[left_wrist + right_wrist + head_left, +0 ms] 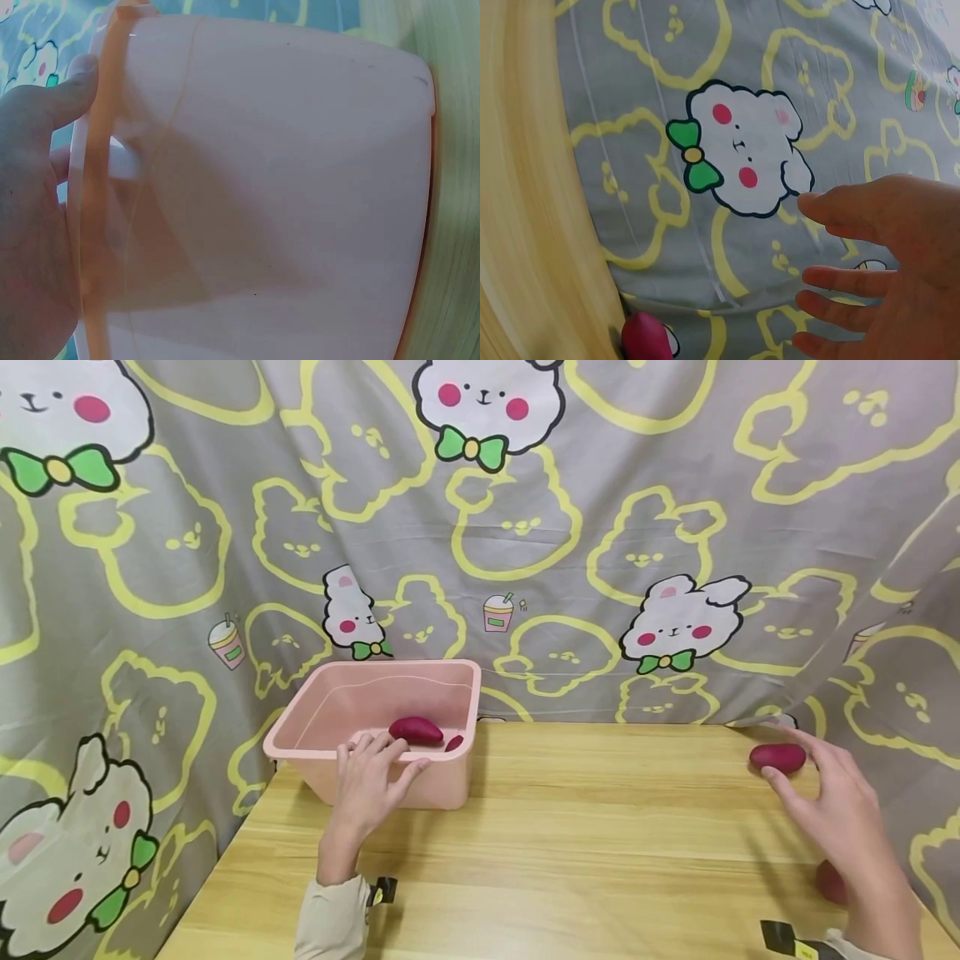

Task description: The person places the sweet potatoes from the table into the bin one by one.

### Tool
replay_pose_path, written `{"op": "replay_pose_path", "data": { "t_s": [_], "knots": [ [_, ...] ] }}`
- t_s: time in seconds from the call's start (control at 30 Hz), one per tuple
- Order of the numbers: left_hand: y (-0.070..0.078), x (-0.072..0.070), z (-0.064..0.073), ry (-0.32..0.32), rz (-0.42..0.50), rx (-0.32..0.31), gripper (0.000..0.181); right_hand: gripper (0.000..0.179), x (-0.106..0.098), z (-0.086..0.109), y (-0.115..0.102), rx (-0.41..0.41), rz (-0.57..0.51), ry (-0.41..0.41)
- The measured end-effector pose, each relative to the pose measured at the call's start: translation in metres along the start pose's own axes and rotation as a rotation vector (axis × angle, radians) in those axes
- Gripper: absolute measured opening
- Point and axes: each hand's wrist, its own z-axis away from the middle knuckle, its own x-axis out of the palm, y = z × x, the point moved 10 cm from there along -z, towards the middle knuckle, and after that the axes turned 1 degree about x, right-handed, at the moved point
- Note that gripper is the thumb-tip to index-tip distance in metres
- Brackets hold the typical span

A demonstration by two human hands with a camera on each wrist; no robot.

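Note:
On the left stands a pink plastic bin [382, 781]; my left hand [370, 782] holds its near rim, with the fingers over the edge. In the left wrist view the thumb [75, 86] lies along the rim and the other fingers are mostly hidden behind it. Inside the bin lie a dark red-purple sweet potato [416, 730] and part of another [453, 743]. At the far right my right hand [836, 789] reaches beside a sweet potato [777, 758] on the table, fingers spread. The right wrist view shows that hand [877, 270] with nothing in its grasp.
Another sweet potato [831, 882] sits on the wooden table [600, 843], partly hidden by my right forearm. A grey curtain [555, 485] with rabbit prints hangs behind the table and along both sides.

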Motion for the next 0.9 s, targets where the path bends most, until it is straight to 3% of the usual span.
{"op": "replay_pose_path", "data": {
  "t_s": [0.9],
  "knots": [
    [-0.005, -0.010, 0.000, 0.043, -0.002, 0.007, 0.035, 0.066, -0.007, 0.004, 0.061, 0.181, 0.130, -0.150]
  ]
}}
